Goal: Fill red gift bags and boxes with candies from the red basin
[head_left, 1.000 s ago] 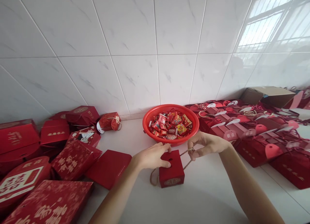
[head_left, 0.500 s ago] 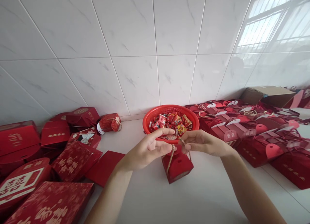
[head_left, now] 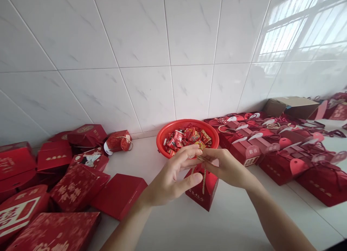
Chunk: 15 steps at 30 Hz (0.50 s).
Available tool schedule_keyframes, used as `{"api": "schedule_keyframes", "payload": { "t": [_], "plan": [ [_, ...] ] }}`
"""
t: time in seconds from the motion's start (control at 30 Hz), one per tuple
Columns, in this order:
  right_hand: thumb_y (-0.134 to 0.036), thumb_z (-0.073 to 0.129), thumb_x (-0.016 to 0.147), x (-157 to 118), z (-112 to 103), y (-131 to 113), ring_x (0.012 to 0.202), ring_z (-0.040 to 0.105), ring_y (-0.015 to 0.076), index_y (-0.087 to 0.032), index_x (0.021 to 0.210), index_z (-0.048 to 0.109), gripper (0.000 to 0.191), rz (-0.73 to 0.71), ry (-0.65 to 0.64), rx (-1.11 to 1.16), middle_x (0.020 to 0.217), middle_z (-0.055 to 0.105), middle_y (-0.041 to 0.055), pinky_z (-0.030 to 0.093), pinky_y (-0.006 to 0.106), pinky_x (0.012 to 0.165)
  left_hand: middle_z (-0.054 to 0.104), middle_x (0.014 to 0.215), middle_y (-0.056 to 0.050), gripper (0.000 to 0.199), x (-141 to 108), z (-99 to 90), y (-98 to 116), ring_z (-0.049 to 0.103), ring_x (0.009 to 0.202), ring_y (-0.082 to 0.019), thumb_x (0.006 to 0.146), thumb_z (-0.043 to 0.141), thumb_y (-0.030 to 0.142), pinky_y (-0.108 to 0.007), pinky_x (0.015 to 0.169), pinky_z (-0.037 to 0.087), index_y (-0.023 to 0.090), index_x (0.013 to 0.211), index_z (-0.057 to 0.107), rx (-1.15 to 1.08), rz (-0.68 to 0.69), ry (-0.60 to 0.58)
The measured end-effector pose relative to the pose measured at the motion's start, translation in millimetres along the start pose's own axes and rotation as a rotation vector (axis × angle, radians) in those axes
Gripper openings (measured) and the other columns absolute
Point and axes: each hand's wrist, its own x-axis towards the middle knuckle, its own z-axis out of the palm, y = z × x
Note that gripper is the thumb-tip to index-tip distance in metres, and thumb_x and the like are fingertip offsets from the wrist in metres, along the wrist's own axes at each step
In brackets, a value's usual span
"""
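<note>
A small red gift box [head_left: 199,198] with gold lettering stands on the white surface in front of me, turned with one corner toward me. Its twisted beige rope handle [head_left: 204,180] rises from the top to my fingers. My left hand [head_left: 173,178] has its fingertips curled at the rope, while its thumb stands apart, low and in front of the box. From the right, my right hand [head_left: 230,167] pinches the same rope between thumb and fingers. Both hands meet just above the box; part of the rope is hidden behind them.
Behind the box, a red plastic basket [head_left: 159,137] holds wrapped candies [head_left: 187,137]. Red boxes [head_left: 76,187] lie piled at left, near a small rope-tied box [head_left: 118,140]. Rows of handled red boxes [head_left: 282,166] and a cardboard box [head_left: 295,105] stand at right, along the tiled wall [head_left: 143,95].
The gift box has turned so a lettered side faces me. My hands have come closer together over the rope, and my left thumb has moved away from it. The view has shifted slightly.
</note>
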Motion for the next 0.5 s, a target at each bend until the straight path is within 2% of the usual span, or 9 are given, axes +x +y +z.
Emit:
{"api": "schedule_keyframes", "payload": {
  "t": [0.17,0.3,0.43,0.5],
  "plan": [
    [-0.024,0.052,0.092,-2.5,-4.7,0.6,0.068,0.058,0.0155,-0.019,0.090,0.067,0.016,0.002,0.082,-0.093,0.075,0.065,0.0015,0.046,0.026,0.061,0.049,0.146,-0.006,0.046,8.1,1.5,-18.4,0.050,0.133,-0.028,0.091,0.065,0.034,-0.040,0.107,0.049,0.031,0.135,0.054,0.231,0.083,0.083],
    [-0.027,0.053,0.092,-6.1,-14.4,-2.9,0.067,0.058,0.0152,-0.020,0.083,0.066,0.018,0.003,0.165,-0.123,0.073,0.065,0.0007,0.046,0.026,0.061,0.059,0.135,-0.007,0.043,18.4,-2.1,-28.6,0.060,0.121,-0.024,0.092,0.064,0.037,-0.037,0.102,0.052,0.029,0.133,0.056,0.258,0.091,0.130],
    [-0.029,0.054,0.091,-10.0,-30.0,-3.5,0.073,0.062,0.0176,-0.021,0.084,0.066,0.016,-0.003,0.276,-0.126,0.079,0.069,0.0018,0.047,0.028,0.066,0.066,0.122,-0.007,0.028,36.9,-11.7,-49.0,0.063,0.113,-0.023,0.092,0.060,0.037,-0.036,0.098,0.053,0.023,0.116,0.065,0.360,0.165,0.248],
    [-0.030,0.057,0.089,-12.8,-42.3,-0.2,0.079,0.064,0.0197,-0.021,0.085,0.068,0.015,-0.018,0.387,-0.133,0.083,0.071,0.0031,0.049,0.030,0.070,0.069,0.115,-0.008,0.024,47.6,-16.3,-64.5,0.064,0.111,-0.024,0.091,0.058,0.037,-0.037,0.094,0.055,0.021,0.107,0.068,0.438,0.157,0.298]
  ]
}}
